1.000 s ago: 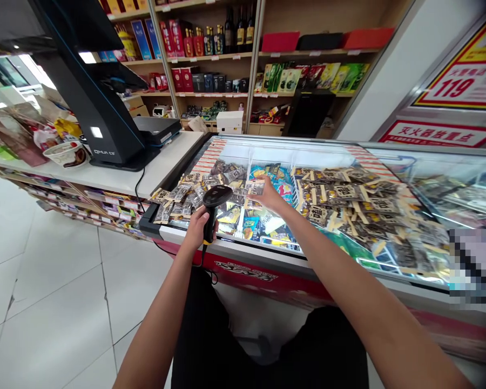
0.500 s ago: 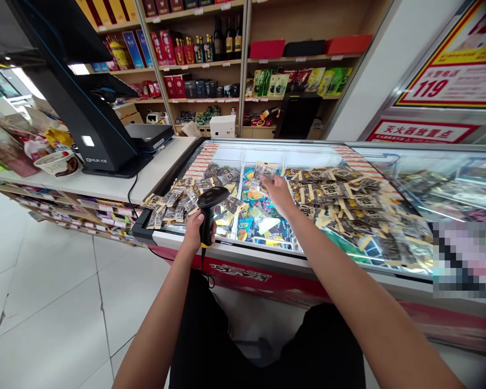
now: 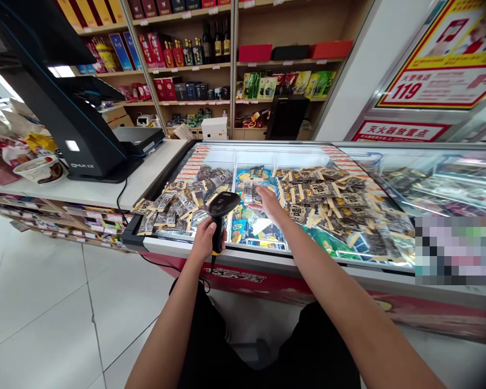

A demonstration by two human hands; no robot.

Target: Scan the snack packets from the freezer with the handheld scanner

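My left hand (image 3: pixel 204 237) is wrapped round the handle of a black barcode scanner (image 3: pixel 224 204), held upright above the front edge of the glass-topped freezer (image 3: pixel 243 248). Between the fingers and thumb of my right hand (image 3: pixel 269 202) is a small snack packet (image 3: pixel 250 191), clear and dark with tan ends. It hangs over the middle of the glass, to the right of the scanner head. A pile of similar packets (image 3: pixel 174 202) lies on the glass to the left, and a larger heap (image 3: pixel 328 194) spreads to the right. Colourful packages show through the glass beneath.
On the left, a counter (image 3: pixel 146 162) carries a black point-of-sale machine (image 3: pixel 93 140) and a white bowl (image 3: pixel 38 168). Shelves (image 3: pixel 194 65) with bottles and boxes stand behind the freezer. The scanner's cable (image 3: pixel 157 263) runs along the freezer front.
My right hand has brought the packet slightly down and left, turning its barcode side up. The scanner has moved right, nearer the packet. The view has shifted a little.
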